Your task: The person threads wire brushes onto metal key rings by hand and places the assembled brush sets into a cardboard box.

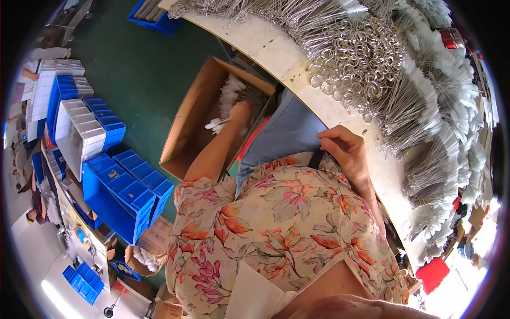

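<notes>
My left hand (241, 112) is down inside an open cardboard box (183, 125) to the left of my lap. Its fingers are curled around thin wire brushes with white bristles (231, 91); the fingertips are hidden, and bristle ends stick out beside the wrist. At the table's near edge, my right hand (346, 151) hovers above my lap with thumb and forefinger drawn together. Whatever is in that pinch, if anything, is too small to make out. A black strap (316, 158) hangs just below those fingers.
On the curved white table (297, 80) lie a heap of metal rings (361, 58) and many bundled wire brushes (419, 101). Blue crates (119, 194) and a white crate (79, 130) stand on the left. Farther left, other people are near a second table.
</notes>
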{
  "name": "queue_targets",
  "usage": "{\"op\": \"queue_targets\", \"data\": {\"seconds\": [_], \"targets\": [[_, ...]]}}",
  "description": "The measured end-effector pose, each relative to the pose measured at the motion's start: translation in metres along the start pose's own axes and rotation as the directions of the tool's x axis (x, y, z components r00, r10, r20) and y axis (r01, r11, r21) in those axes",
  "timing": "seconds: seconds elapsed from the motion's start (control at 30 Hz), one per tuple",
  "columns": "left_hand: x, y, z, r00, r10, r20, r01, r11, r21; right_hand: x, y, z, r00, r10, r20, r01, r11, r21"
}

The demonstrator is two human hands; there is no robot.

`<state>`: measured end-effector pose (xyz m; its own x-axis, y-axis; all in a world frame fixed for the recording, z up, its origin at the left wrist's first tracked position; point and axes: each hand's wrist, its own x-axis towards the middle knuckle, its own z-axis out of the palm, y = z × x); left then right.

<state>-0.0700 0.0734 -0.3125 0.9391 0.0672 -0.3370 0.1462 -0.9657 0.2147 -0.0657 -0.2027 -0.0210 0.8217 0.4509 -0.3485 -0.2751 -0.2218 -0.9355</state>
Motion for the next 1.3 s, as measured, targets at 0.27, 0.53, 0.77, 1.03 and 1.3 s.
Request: {"op": "queue_targets", "data": {"seconds": [0.27,0.53,0.77,1.03,1.3], "targets": [[0.033,0.023,0.047,0.996,0.072,-0.043,-0.079,0.98,-0.18,0.011,0.003,-0.003,0.997,0.056,-0.043,-0.057,0.998,-0.009],[0.007,-0.063,-0.045,0.652,-0.532,-0.54,0.045,0.739,-0.673,0.013,-0.045,-0.05,0.983,-0.183,-0.033,0.179,0.979,-0.101],[0.075,0.14,-0.386,0.417,0.053,-0.908,-0.794,0.507,-0.335,0.003,-0.094,-0.171,0.887,-0.368,-0.279,0.257,0.895,-0.365],[0.263,0.242,-0.448,0.701,0.335,-0.63,-0.208,0.941,0.268,0.04,-0.115,-0.275,0.811,-0.425,-0.402,0.051,0.736,-0.675],[0.29,0.256,-0.433,0.769,0.252,-0.588,-0.176,0.967,0.185,0.153,-0.095,-0.303,0.805,-0.396,-0.442,-0.326,0.328,-0.887]]}}
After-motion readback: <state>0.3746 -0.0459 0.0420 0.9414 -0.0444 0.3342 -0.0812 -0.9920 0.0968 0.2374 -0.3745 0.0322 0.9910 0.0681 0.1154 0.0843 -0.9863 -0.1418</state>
